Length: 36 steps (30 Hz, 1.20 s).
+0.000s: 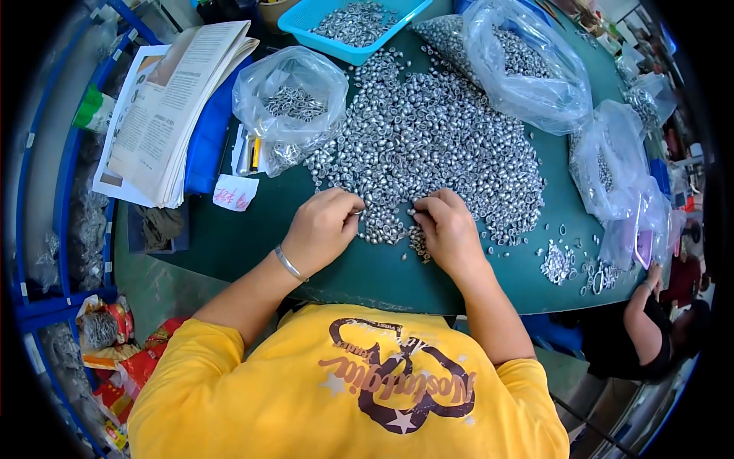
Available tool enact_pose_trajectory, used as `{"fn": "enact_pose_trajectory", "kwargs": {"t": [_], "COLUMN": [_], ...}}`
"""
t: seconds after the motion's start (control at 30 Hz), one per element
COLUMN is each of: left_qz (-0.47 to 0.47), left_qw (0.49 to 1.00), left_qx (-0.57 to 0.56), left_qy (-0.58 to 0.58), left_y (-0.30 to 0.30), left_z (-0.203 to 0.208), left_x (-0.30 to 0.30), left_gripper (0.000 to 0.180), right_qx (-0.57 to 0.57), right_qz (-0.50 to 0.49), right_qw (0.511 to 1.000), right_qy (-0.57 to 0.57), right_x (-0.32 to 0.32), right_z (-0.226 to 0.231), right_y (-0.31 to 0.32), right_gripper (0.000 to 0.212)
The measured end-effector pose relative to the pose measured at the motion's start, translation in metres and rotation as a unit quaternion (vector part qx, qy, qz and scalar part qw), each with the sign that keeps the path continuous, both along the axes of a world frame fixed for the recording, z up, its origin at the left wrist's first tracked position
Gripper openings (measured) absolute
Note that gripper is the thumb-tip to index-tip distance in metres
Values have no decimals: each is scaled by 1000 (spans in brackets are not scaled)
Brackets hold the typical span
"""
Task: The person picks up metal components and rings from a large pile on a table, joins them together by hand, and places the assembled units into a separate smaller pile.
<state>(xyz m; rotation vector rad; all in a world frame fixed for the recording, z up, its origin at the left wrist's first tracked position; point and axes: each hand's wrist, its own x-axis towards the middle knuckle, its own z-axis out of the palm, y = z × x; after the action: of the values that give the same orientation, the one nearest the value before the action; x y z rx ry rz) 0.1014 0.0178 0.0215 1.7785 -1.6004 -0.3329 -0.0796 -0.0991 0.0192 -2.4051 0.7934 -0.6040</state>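
A wide heap of small, shiny silver dome-like metal pieces (428, 138) spreads over the green table (321, 283). At its near left edge my left hand (319, 228) is closed, thumb and forefinger pinching a small metal piece. My right hand (451, 233) is closed too, a little to the right, with a small round metal piece (413, 212) at its fingertips. A narrow strip of bare table lies between the hands. Near the right fingers sits a small cluster of darker pieces (418, 243). The fingers partly hide what they pinch.
A blue basket (367, 50) of metal pieces stands behind the heap. Clear bags (294, 84) of metal parts lie left and right. Papers (164, 115) and a small note (235, 193) are at left. Loose rings (600, 277) lie at right, near another person's arm (642, 314).
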Motion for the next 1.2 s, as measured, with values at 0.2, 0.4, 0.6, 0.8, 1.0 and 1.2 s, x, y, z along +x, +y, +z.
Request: {"fn": "enact_pose_trajectory", "kwargs": {"t": [0.2, 0.4, 0.6, 0.8, 1.0, 1.2], "left_qz": [59, 52, 25, 9, -15, -30], "left_qw": [873, 726, 712, 706, 724, 731], "left_qx": [106, 127, 116, 111, 127, 158], "left_qy": [473, 674, 692, 700, 677, 663], "left_y": [1, -5, -7, -10, -16, -20], "left_z": [-1, 11, 11, 10, 12, 9], "left_x": [-13, -18, -17, -18, -24, -32], "left_gripper": [12, 17, 13, 11, 15, 18], "right_qx": [-20, -47, -40, 290, 470, 144], "right_qz": [-27, -33, -24, -64, -44, -5], "right_qw": [999, 996, 998, 950, 846, 973], "right_qy": [29, 63, 39, -100, -249, -180], "right_x": [-2, 4, 4, -3, -7, -4], "right_z": [2, 7, 4, 11, 15, 21], "right_y": [1, 2, 3, 8, 12, 20], "right_gripper": [12, 11, 11, 14, 20, 24]}}
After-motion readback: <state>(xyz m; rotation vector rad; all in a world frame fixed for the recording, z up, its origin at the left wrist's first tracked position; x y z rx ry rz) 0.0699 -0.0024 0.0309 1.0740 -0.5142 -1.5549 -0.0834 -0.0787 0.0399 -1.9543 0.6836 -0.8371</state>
